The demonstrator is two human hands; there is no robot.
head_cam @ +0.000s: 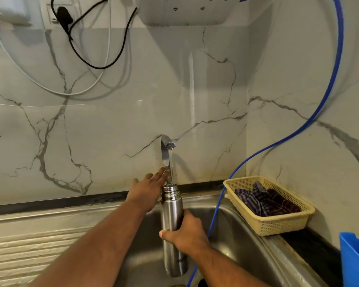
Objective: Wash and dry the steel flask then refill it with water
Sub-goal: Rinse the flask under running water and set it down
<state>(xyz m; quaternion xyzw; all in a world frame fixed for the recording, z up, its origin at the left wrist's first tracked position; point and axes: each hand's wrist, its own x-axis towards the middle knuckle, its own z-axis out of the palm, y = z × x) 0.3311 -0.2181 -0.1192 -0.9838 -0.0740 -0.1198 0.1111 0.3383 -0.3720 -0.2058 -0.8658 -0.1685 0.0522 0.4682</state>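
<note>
The left hand (147, 189) is reaching forward with its fingers straight and close together. Its fingertips are lying against the lower stem of the tap (165, 151), at 11 o'clock from the flask's mouth, and whether they are pressing anything is not showing. The right hand (187, 235) is gripping the steel flask (172, 212) round its middle, fingers curling behind the body and the thumb lying across the front. The flask is standing nearly upright over the sink (247, 235), just below the frame's centre. Its threaded mouth is sitting open under a thin stream of water (171, 162) that is running from the spout.

Counting from the largest:
- One veined marble wall (112, 121) is filling the upper half.
- One sink is lying toward 6 o'clock.
- One white appliance (184, 11) is hanging at 12 o'clock.
- One blue hose (327, 90) is curving from 1 o'clock down into the basin.
- One yellow mesh basket (278, 223) is sitting by the sink's rim at 4 o'clock, holding dark striped cloth (265, 201).
- One blue container (354, 264) is standing at 5 o'clock.
- One black cable (104, 65) and one pale cable (39, 85) are looping at 11 o'clock.
- There is one tap and one flask.

The frame's edges are cutting off the appliance, the sink's near side and the blue container. The right hand is hiding part of the flask's body. The cloth is lying too bunched to count its pieces. The lettering near the flask's base is too small to read, and the water level inside is not showing.
</note>
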